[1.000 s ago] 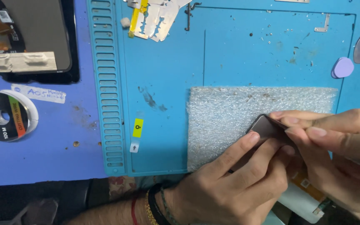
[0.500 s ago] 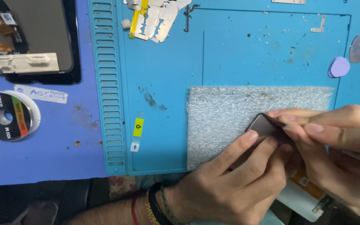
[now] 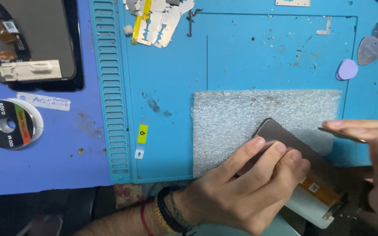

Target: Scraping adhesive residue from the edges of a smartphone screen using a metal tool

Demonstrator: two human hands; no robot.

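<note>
The phone screen panel lies face down on a bubble-wrap sheet over the blue work mat, at the near right of the tabletop. Its long axis runs diagonally, the far corner pointing up-left, the connector end with orange flex cable pointing down-right past the mat's edge. The left hand presses flat on the panel, fingers together, its grip closed on nothing. The right hand hovers at the panel's right side, its grip pinched on a thin flat blade. Plastic picks lie far right, well apart. Another screen and a wire spool lie far left.
</note>
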